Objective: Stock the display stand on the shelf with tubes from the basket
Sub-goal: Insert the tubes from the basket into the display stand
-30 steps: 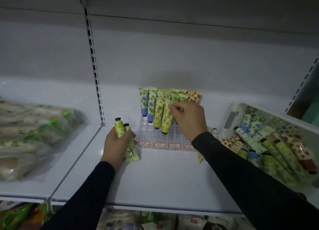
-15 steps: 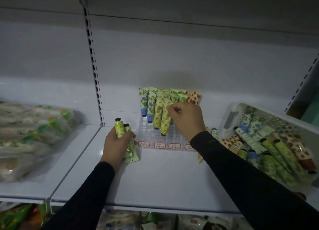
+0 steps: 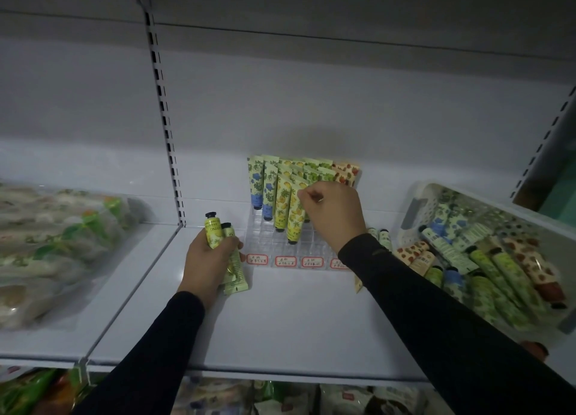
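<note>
A clear tiered display stand (image 3: 265, 243) with red price labels sits at the back of the white shelf (image 3: 280, 315). Blue, yellow, green and red-patterned tubes stand cap-down in it. My right hand (image 3: 333, 215) pinches the top of a yellow lemon-print tube (image 3: 294, 220) in the stand's front yellow row. My left hand (image 3: 207, 259) rests on the shelf left of the stand and grips two yellow-green tubes (image 3: 216, 232), caps up. The white basket (image 3: 417, 209) at the right holds several mixed tubes.
A few loose tubes (image 3: 414, 254) lie on the shelf between stand and basket. Clear bags of green-packed goods (image 3: 53, 246) fill the neighbouring shelf at the left. A slotted upright (image 3: 165, 128) divides the bays. More packets show on the shelf below.
My right hand has shifted slightly left and lowered the lemon-print tube into the stand's front yellow row. My left hand stays put with its two tubes.
</note>
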The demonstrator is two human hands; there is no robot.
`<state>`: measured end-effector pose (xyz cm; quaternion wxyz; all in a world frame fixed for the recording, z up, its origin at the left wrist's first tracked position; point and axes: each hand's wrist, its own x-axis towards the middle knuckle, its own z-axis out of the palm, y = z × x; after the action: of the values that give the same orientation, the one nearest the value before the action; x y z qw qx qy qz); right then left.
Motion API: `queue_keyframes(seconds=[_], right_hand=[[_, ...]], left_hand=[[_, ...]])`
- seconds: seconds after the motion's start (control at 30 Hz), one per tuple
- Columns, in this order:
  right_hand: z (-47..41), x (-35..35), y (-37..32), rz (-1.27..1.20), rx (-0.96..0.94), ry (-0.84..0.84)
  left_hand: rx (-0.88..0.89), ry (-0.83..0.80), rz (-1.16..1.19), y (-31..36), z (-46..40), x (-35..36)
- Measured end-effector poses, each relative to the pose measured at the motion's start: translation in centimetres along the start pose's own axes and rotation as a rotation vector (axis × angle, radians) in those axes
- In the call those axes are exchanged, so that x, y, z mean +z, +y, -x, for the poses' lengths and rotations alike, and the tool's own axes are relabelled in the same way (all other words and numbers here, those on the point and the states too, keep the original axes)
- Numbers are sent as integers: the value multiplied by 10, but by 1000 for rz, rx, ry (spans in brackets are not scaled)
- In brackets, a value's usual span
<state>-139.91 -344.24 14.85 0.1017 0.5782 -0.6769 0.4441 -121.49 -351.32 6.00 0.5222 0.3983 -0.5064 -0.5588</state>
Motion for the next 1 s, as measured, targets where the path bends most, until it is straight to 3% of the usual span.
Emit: queue_keyframes(seconds=[0.43,0.8,1.0], right_hand=[[-1,-4,-4,-27,88,-95],[23,-22,-14,-76,58,15],[33,-8,-10,-19,65,-171]], left_hand=[[18,3,-15,0,0,-1],[20,-8,63,8,8,-3],[41,-51,-27,4,16,-1]])
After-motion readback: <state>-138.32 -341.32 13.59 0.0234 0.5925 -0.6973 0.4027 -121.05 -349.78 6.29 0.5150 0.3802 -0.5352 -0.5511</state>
